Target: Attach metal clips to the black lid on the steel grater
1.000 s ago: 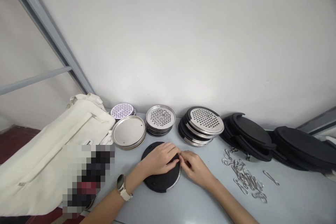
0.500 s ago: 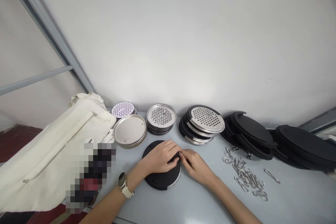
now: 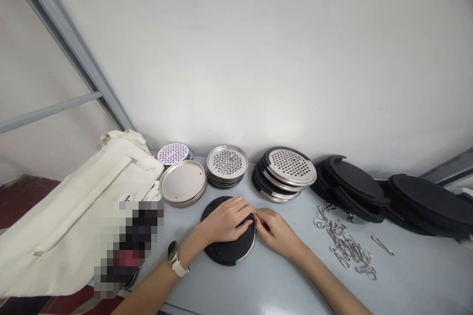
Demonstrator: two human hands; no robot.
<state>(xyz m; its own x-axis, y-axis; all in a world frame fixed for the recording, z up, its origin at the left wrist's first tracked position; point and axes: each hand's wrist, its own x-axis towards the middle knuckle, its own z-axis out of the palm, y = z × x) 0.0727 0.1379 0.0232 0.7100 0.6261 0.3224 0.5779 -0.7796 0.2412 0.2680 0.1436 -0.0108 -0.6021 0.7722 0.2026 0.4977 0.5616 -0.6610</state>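
Two bare hands are working at one round black plastic disc (image 3: 225, 252), which is lying flat on a pale grey table (image 3: 295, 285), in front of the row of stacks, with a thin steel rim (image 3: 250, 247) showing along its lower right edge. The left hand (image 3: 226, 219) is wearing a wristwatch with a pale strap (image 3: 173, 258) and is holding the disc from above, its fingers (image 3: 236, 209) closed together and curving toward the right edge. The right hand (image 3: 275, 233) is narrowly pinched, its fingertips (image 3: 257, 216) gripping at that edge and touching the left fingers, though whatever lies between them is too small and hidden to tell. Four stacks are standing behind the hands: one lilac-white perforated disc stack (image 3: 173, 154), one plain steel dish stack (image 3: 183, 183), and two perforated steel stacks (image 3: 226, 162) (image 3: 290, 167) with black layers beneath, their exact layers uncountable. Two piles of black round plastic discs (image 3: 349, 184) (image 3: 424, 202) are lying to the right, above a tangled heap of steel wire clips (image 3: 343, 245), too jumbled to count, and one single clip (image 3: 382, 245) is lying apart, while a cream canvas bag (image 3: 77, 216) and one pixel-blurred object (image 3: 127, 251) are sitting at left
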